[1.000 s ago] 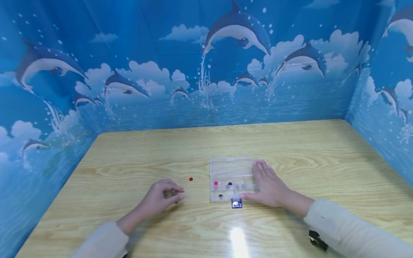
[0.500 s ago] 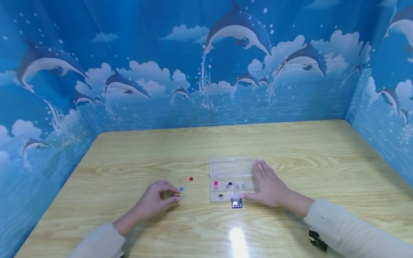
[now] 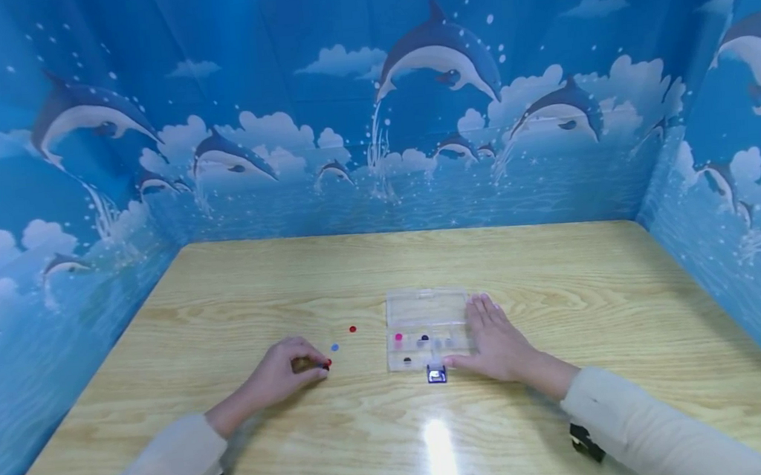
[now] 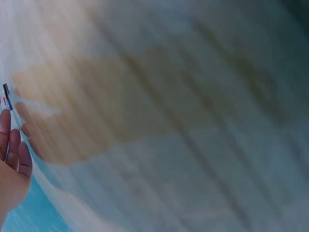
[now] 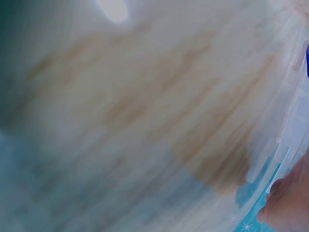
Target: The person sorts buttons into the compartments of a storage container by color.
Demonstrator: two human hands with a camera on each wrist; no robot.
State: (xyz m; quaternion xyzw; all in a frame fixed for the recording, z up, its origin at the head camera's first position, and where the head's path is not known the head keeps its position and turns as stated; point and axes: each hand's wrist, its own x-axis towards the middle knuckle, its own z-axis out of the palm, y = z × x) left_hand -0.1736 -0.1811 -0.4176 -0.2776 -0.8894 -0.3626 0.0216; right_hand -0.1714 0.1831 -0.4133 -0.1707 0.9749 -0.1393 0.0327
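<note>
A screened-off booth (image 3: 378,208) we're looking at, blue dolphin-print cloth (image 3: 311,41) hanging behind and down both sides of a wood-grain tabletop (image 3: 558,276), whatever room lies beyond hidden

Off-white sleeves (image 3: 643,418), plain loose cuffs (image 3: 583,387); small black device (image 3: 585,442) under each sleeve

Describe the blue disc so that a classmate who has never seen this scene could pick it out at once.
On the table, find the gap between the left hand and the clear box. There lies the blue disc, nearer the hand than the box. Its colour sets it apart from the red disc farther back and the red piece at that hand.
</note>
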